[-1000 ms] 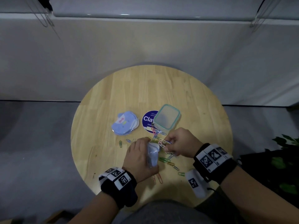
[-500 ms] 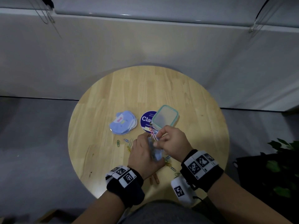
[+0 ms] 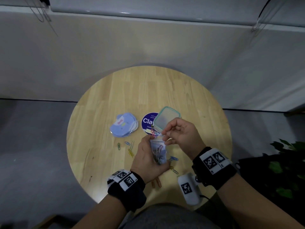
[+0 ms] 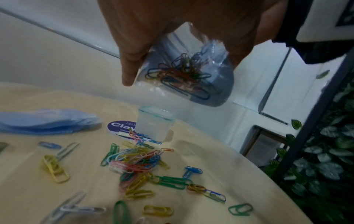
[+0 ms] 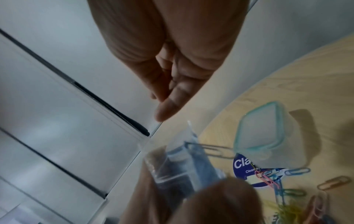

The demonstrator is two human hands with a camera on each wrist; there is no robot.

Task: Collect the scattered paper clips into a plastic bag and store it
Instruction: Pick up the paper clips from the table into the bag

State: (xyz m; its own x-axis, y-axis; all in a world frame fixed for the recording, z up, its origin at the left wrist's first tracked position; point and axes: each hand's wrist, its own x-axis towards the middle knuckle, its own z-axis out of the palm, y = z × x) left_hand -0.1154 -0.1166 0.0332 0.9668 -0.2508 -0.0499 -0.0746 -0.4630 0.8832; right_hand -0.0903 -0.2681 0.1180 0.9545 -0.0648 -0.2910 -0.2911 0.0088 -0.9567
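Observation:
My left hand point(image 3: 147, 160) grips a small clear plastic bag point(image 3: 159, 152) upright above the round wooden table point(image 3: 148, 90). Several coloured paper clips lie bunched in the bag point(image 4: 184, 78). My right hand point(image 3: 178, 132) hovers just above the bag's mouth, its fingers point(image 5: 162, 113) loosely extended and holding nothing. One blue-grey paper clip point(image 5: 210, 150) sits at the bag's mouth, apart from those fingers. Loose paper clips point(image 4: 134, 162) lie scattered on the table under and around both hands, and a few more clips point(image 3: 131, 150) lie to the left.
A small lidded plastic container point(image 3: 166, 119) with a teal rim stands just behind the hands, partly on a round blue sticker point(image 3: 147, 121). A stack of blue shaped cards point(image 3: 123, 124) lies to the left. A leafy plant point(image 3: 288, 162) stands off the table's right edge.
My right hand rose from the clips on the table to the bag's mouth and loosened its fingers. My left hand lifted the bag slightly and keeps holding it.

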